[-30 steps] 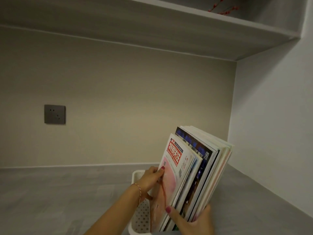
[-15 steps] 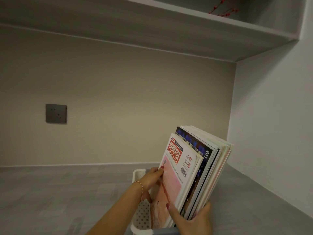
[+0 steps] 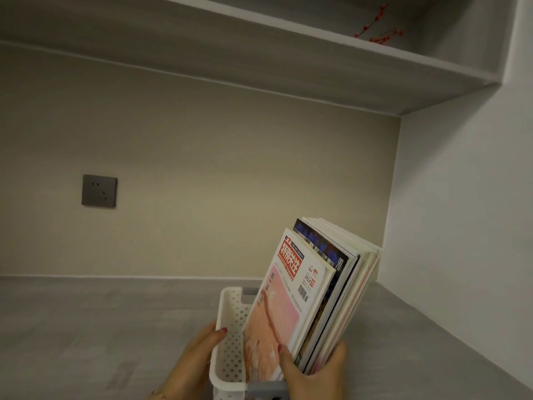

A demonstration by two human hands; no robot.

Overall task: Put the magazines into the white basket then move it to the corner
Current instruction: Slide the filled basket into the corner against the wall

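A white perforated basket [image 3: 230, 321] sits on the grey counter near the bottom of the view. Several magazines [image 3: 317, 290] stand upright in it, leaning right; the front one has a pink cover with a red title block. My left hand [image 3: 199, 356] rests against the basket's left wall, thumb on the rim. Near the basket's front end, my right hand [image 3: 314, 373] clasps the lower part of the magazine stack, thumb on the front cover and fingers behind the stack.
The grey counter [image 3: 101, 327] runs back to a beige wall with a dark socket plate [image 3: 99, 191]. The white side wall [image 3: 461, 226] meets it at the corner on the right. A shelf [image 3: 259, 53] hangs overhead.
My left hand has dropped from the front magazine's cover to the basket's left wall. The magazines have settled lower into the basket. The view has shifted slightly.
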